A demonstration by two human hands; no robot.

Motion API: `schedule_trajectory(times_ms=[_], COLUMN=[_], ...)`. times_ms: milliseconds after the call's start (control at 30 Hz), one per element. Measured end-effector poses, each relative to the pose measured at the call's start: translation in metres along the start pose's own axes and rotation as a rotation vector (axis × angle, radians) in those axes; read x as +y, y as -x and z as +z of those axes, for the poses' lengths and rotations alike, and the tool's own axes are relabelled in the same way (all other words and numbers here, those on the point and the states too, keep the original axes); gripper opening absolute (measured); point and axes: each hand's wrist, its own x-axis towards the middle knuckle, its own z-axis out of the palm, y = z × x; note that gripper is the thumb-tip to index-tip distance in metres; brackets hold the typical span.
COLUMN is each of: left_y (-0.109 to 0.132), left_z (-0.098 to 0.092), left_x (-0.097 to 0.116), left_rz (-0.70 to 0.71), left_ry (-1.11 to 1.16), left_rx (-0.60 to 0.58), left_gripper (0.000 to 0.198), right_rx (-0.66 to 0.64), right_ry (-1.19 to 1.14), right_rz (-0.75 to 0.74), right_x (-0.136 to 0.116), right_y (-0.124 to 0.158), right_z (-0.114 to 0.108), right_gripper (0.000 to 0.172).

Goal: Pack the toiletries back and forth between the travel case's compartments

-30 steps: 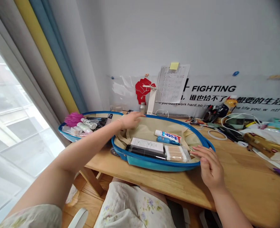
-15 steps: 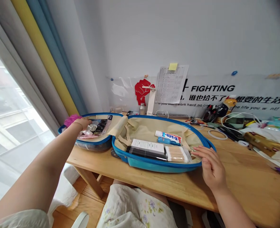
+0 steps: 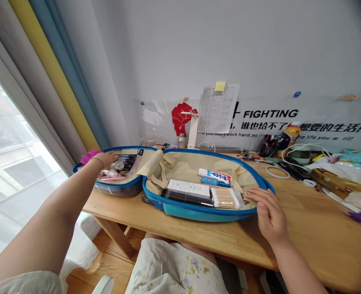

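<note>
A blue suitcase [image 3: 199, 215] with a beige lining lies unfolded on the table. My left hand [image 3: 107, 159] reaches into its left half, among a clear round-topped item [image 3: 117, 165], a pink item [image 3: 110, 175] and a pack with dark contents [image 3: 128, 163]. Its fingers are partly hidden, so any grip is unclear. A pink mesh bath sponge [image 3: 90, 156] sits beside that wrist. My right hand [image 3: 269, 212] rests open at the right rim, fingers stretched out. Inside the right half are a toothpaste tube [image 3: 215, 175], a blue bottle [image 3: 212, 181], a white box [image 3: 188, 188], a black case [image 3: 186, 198] and cotton swabs [image 3: 226, 197].
Behind the suitcase stand a white lamp [image 3: 193, 132] and a small bottle [image 3: 181, 141]. On the right of the wooden table [image 3: 309, 228] lie a tape roll [image 3: 277, 172], a brown pouch [image 3: 336, 181], cables and an orange-labelled bottle [image 3: 290, 134]. Curtains hang at the left.
The whole view has shifted slightly, so things appear a little further left. Both hands stay at nearly the same places on the suitcase.
</note>
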Motion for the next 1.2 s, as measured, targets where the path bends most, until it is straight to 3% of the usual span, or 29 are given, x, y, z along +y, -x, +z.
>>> schedule_trajectory(times_ms=[133,267,367,500,600,700,800,933,1200], left_y=[0.005,-0.003,-0.017,-0.033,-0.042,-0.052,-0.060,-0.067,-0.076], left_z=[-0.018,-0.055,-0.087,-0.111,-0.110,-0.096,-0.080,-0.066,-0.055], left_x=[0.009,0.036,0.082,0.168,0.226,0.261,0.275,0.274,0.273], left_rz=[-0.056,-0.072,0.022,0.294,0.453,0.523,0.554,0.580,0.594], left_ry=[0.008,0.069,0.143,0.233,0.257,0.252,0.238,0.223,0.244], left_rx=[0.048,0.195,0.296,0.307,0.234,0.130,0.030,-0.067,-0.121], left_gripper=[0.043,0.038,0.044,0.055,0.054,0.050,0.047,0.048,0.033], right_rx=[-0.001,0.001,0.015,0.015,0.009,0.001,0.000,0.002,0.003], right_ry=[-0.005,-0.016,-0.020,-0.017,-0.005,0.001,0.001,-0.001,-0.004], right_rz=[-0.012,-0.009,-0.011,-0.020,-0.007,0.002,0.002,-0.013,-0.025], right_x=[-0.001,0.001,0.001,0.000,0.000,0.000,0.000,-0.002,-0.003], right_y=[-0.001,0.000,0.001,0.000,0.000,0.000,0.000,-0.001,-0.003], right_z=[-0.001,0.000,0.001,0.001,0.000,0.000,-0.001,-0.001,-0.002], right_gripper=[0.031,0.031,0.032,0.031,0.032,0.033,0.032,0.032,0.031])
